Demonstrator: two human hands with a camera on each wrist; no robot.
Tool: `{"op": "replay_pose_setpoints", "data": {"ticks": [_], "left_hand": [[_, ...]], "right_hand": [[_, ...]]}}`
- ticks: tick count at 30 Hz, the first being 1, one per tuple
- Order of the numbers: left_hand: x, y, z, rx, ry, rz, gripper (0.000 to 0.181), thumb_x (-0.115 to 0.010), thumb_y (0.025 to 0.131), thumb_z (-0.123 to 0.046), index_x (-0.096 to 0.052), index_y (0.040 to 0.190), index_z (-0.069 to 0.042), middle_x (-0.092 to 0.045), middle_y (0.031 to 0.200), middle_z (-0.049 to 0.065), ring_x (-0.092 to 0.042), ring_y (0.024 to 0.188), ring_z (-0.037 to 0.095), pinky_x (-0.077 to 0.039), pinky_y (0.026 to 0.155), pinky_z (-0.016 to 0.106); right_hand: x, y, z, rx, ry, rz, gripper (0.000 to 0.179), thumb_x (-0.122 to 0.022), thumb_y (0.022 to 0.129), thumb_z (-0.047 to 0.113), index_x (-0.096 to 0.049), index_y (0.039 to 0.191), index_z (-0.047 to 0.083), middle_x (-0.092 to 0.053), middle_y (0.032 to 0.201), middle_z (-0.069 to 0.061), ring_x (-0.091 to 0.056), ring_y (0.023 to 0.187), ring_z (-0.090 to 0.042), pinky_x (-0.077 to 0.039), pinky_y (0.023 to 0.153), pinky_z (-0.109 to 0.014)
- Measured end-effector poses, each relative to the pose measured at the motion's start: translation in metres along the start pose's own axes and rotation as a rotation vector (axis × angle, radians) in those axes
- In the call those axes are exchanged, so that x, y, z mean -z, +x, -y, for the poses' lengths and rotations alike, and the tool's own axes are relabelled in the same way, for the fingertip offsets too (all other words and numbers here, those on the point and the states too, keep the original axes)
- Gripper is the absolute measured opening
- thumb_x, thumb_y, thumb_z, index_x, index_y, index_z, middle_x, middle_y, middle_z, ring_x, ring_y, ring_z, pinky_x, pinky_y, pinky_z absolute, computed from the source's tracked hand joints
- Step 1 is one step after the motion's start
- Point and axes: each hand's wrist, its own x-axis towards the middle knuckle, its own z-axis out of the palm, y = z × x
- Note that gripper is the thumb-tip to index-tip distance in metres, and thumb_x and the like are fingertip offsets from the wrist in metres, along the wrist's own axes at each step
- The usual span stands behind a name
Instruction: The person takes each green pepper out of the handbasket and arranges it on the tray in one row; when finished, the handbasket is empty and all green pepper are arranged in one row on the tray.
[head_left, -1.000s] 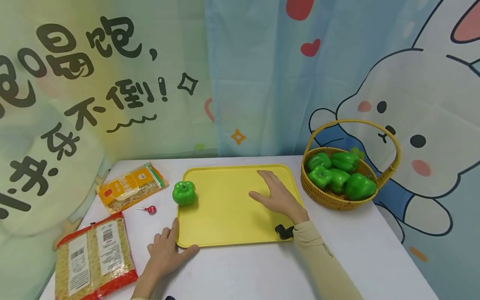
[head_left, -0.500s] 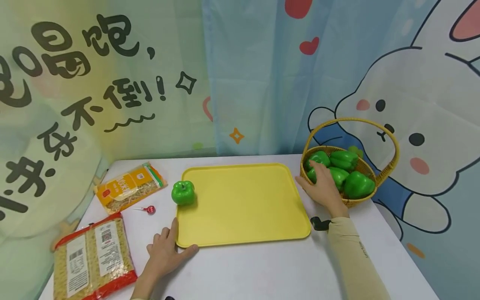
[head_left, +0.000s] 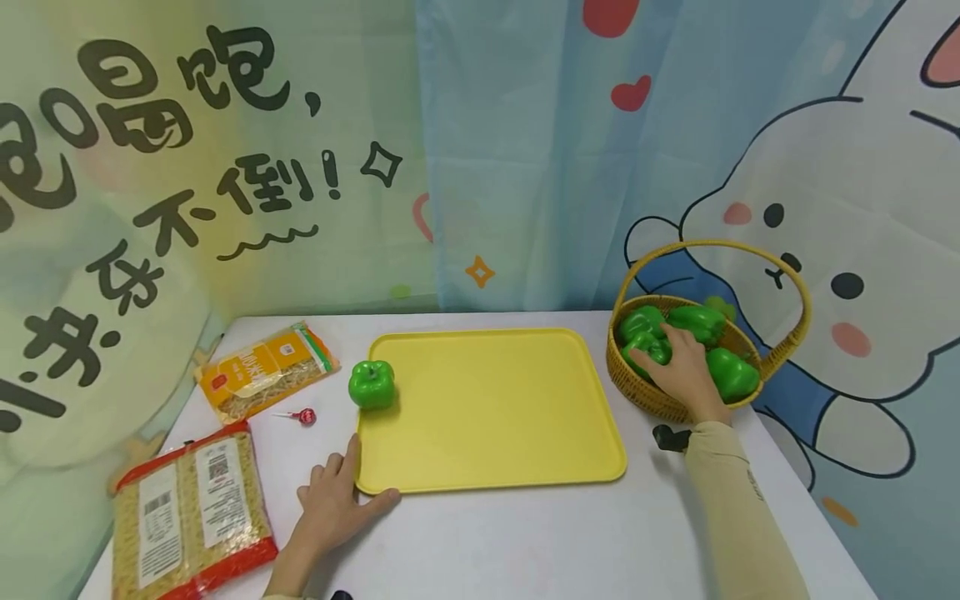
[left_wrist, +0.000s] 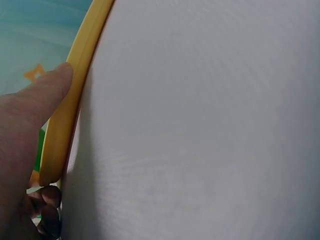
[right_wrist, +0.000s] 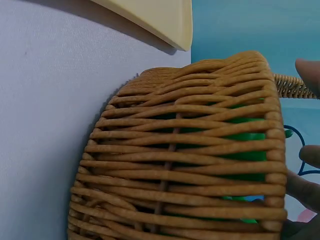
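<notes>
A yellow tray [head_left: 487, 417] lies on the white table. My left hand [head_left: 330, 508] rests at its front left corner. The thumb touches the front rim and the index finger lies against the left side, also seen on the tray rim [left_wrist: 67, 115] in the left wrist view. One green bell pepper [head_left: 372, 384] sits at the tray's left edge. My right hand [head_left: 686, 375] reaches into a wicker basket [head_left: 645, 398] of several green bell peppers [head_left: 731, 375]. Its thumb and fingers are spread over the peppers; its grip on one is hidden. The basket wall [right_wrist: 185, 150] covers much in the right wrist view.
At the left lie an orange food packet [head_left: 270, 371], a red lollipop [head_left: 306, 417] and a large red-edged bag of grain [head_left: 195, 517]. The basket's tall handle [head_left: 712, 244] arches above the peppers. A printed curtain [head_left: 510, 208] hangs behind the table.
My right hand has moved right from over the tray to the basket, then a little further in among the peppers. The left hand has stayed at the tray corner.
</notes>
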Motion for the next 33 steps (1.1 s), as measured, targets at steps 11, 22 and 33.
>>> {"op": "replay_pose_setpoints", "data": {"ticks": [11, 22, 33], "left_hand": [[0.002, -0.002, -0.001, 0.004, -0.002, 0.006, 0.118, -0.066, 0.076, -0.078, -0.023, 0.160, -0.007, -0.053, 0.126, 0.019, -0.046, 0.098, 0.029, -0.035, 0.080, 0.050], [0.000, -0.002, -0.001, 0.005, -0.008, -0.003, 0.116, -0.066, 0.077, -0.077, -0.025, 0.159, -0.007, -0.053, 0.125, 0.018, -0.044, 0.097, 0.027, -0.034, 0.078, 0.047], [0.001, -0.003, -0.001, 0.007, -0.011, 0.001, 0.117, -0.066, 0.077, -0.078, -0.023, 0.160, -0.008, -0.053, 0.125, 0.018, -0.044, 0.096, 0.027, -0.033, 0.078, 0.046]], "right_hand": [[-0.006, 0.008, -0.004, -0.003, -0.035, 0.042, 0.098, -0.052, 0.096, 0.064, -0.019, 0.157, -0.005, -0.018, 0.158, -0.037, -0.017, 0.143, -0.062, -0.022, 0.109, -0.075], [-0.007, 0.012, -0.005, 0.013, -0.075, 0.034, 0.091, -0.053, 0.098, 0.059, -0.028, 0.153, -0.009, -0.027, 0.153, -0.040, -0.025, 0.140, -0.060, -0.025, 0.111, -0.071], [0.006, 0.004, 0.003, 0.038, -0.045, -0.066, 0.088, -0.057, 0.097, 0.055, -0.031, 0.152, -0.009, -0.032, 0.151, -0.038, -0.029, 0.139, -0.058, -0.027, 0.110, -0.071]]}}
